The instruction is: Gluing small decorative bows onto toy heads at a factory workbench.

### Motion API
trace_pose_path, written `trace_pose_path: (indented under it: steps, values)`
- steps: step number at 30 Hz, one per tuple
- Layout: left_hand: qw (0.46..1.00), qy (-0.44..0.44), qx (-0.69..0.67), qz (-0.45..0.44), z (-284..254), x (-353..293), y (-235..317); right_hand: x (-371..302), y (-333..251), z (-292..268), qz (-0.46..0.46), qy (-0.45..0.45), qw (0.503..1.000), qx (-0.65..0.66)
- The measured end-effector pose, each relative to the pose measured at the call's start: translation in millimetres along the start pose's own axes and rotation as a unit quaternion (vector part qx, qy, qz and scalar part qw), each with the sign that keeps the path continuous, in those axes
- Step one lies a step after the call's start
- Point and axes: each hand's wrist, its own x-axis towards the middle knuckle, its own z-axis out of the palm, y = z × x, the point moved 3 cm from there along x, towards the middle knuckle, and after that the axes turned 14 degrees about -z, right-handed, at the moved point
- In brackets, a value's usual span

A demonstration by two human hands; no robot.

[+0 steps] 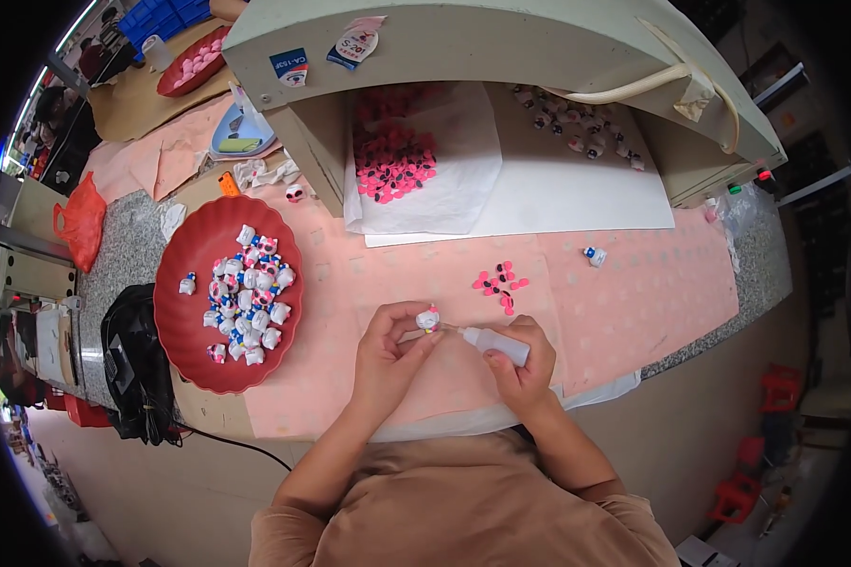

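Between its thumb and fingers, my left hand [390,352] pinches a small white cat-like figurine [427,320] with a pink spot on top. My right hand [528,364] is wrapped round a translucent squeeze bottle [497,346], whose thin nozzle points left at the figurine. Whether the tip touches it I cannot tell. Just beyond the bottle lies a loose group of small pink and black pieces [501,283]. To my left, a red scalloped bowl [174,321] holds many more white figurines [248,293] with blue and pink parts.
Ahead stands a grey hood-like cabinet [501,47]; inside are a pile of pink-black pieces [394,163] on white sheeting and several figurines [586,132]. One figurine [594,256] stands apart at right. A black bag [134,369] hangs at the table's left edge.
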Motion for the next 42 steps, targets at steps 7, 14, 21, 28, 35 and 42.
trace_pose_path:
  steps: [7, 14, 21, 28, 35, 42]
  values:
    - [1.000, -0.003, 0.019, -0.001, 0, 0, 1, 0, -1, 0, -0.002, -0.021, 1.000, 0.010]
    - [1.000, -0.005, 0.001, -0.010, -1, 0, 0, 1, -3, -2, -0.004, 0.008, 1.000, 0.007]
    - [1.000, -0.006, 0.029, -0.003, 0, 0, 2, 1, -2, -3, 0.006, 0.007, 1.000, 0.017]
    - [1.000, -0.005, 0.024, -0.012, -2, 0, 2, 3, -2, -4, 0.017, 0.007, 1.000, 0.007]
    - [0.997, -0.029, -0.040, -0.059, -7, 0, 7, -3, 13, -4, 0.198, 0.095, 0.959, 0.181]
    - [0.992, -0.033, -0.095, -0.078, -19, -16, 16, 25, 14, 6, 0.223, -0.005, 0.962, 0.157]
